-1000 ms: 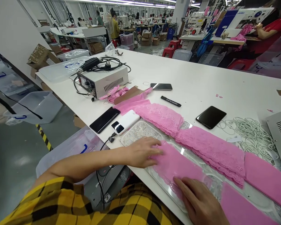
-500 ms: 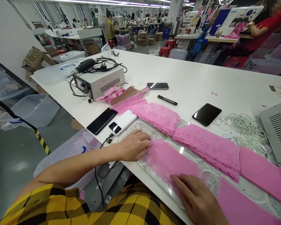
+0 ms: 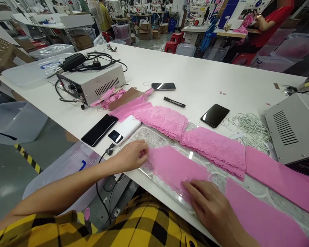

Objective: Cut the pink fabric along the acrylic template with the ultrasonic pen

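A pink lace piece (image 3: 175, 168) lies flat on a clear patterned plate (image 3: 154, 139) at the near edge of the white table (image 3: 195, 75). My left hand (image 3: 132, 156) rests at the piece's left end, fingers curled against its edge. My right hand (image 3: 212, 206) lies flat on the piece's near right part, fingers stretched out. Behind it runs a row of pink lace stacks (image 3: 211, 145), and another pink piece (image 3: 262, 219) lies to the right.
A white power bank (image 3: 123, 130) and a black phone (image 3: 100, 129) lie left of the plate. Further back are a control box (image 3: 92, 84), a marker (image 3: 174, 102), two more phones (image 3: 215, 115), white elastic loops (image 3: 249, 127) and a grey machine (image 3: 293, 127). A person in red works far right.
My left hand has slid left along the lace piece to its end and curled. The right hand stays pressed on the piece. The view has tilted down a little.
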A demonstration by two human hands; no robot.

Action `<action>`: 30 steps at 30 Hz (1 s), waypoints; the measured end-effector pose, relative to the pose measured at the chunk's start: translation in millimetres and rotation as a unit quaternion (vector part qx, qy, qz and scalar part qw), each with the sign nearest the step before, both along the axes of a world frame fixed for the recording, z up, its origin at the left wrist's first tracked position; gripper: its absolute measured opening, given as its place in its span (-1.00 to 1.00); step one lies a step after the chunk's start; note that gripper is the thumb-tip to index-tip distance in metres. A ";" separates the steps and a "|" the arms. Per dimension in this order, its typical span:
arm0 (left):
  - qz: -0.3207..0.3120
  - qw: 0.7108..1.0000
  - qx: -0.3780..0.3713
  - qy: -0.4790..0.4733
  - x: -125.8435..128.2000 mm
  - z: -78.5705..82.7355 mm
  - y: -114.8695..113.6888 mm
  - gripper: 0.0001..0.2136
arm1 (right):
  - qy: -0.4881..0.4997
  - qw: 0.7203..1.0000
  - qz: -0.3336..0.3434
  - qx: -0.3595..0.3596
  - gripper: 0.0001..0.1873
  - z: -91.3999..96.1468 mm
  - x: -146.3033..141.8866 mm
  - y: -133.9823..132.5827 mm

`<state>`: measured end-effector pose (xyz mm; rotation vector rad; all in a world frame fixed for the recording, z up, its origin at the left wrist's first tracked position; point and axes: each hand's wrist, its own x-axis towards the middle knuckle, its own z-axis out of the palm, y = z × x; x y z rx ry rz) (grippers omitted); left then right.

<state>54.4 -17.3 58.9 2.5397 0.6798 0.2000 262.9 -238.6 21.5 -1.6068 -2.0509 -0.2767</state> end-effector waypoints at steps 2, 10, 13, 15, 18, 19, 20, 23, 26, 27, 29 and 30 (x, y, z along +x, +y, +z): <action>0.003 1.000 0.000 -0.003 -3.6 -1.2 0.3 -0.89 | 0.006 1.000 -0.004 -0.010 -0.68 1.8 1.2 -2.3; 0.004 0.998 0.064 -0.026 -16.5 -13.4 0.3 -0.85 | 0.030 0.999 -0.030 -0.022 -0.72 2.7 1.9 -14.6; -0.003 0.992 0.123 -0.036 -18.7 -16.4 -0.3 -0.82 | 0.033 0.999 -0.030 -0.015 -0.76 4.2 1.4 -15.9; -0.010 0.986 0.160 -0.036 -19.5 -16.6 -0.8 -0.81 | 0.027 0.999 -0.029 -0.010 -0.76 5.6 1.5 -17.3; -0.030 0.976 0.210 -0.056 -17.1 -13.8 -3.6 -0.82 | 0.028 0.999 -0.036 -0.009 -0.75 6.0 3.9 -21.5; -0.050 0.972 0.218 -0.069 -14.6 -12.5 -5.3 -0.83 | 0.032 0.998 -0.044 -0.008 -0.73 5.5 5.8 -23.1; -0.080 0.969 0.218 -0.082 -11.0 -11.4 -7.4 -0.82 | 0.038 0.998 -0.054 -0.007 -0.72 4.6 8.3 -24.4; -0.208 0.955 0.191 -0.090 4.6 -11.1 -15.1 -0.75 | 0.048 0.994 -0.101 0.001 -0.68 0.6 18.6 -25.3; -0.306 0.939 0.151 -0.045 22.1 -15.7 -22.3 -0.64 | 0.040 0.989 -0.140 -0.005 -0.65 -3.9 28.6 -20.9; -0.324 0.935 0.138 -0.027 27.0 -17.7 -24.1 -0.61 | 0.031 0.989 -0.147 -0.006 -0.63 -5.3 30.8 -18.9; -0.343 0.932 0.115 0.002 34.0 -22.2 -26.8 -0.56 | 0.010 0.988 -0.154 -0.007 -0.60 -8.3 32.8 -15.1; -0.348 0.931 0.109 0.012 36.2 -24.5 -27.8 -0.53 | -0.001 0.988 -0.153 -0.006 -0.58 -9.8 32.9 -13.5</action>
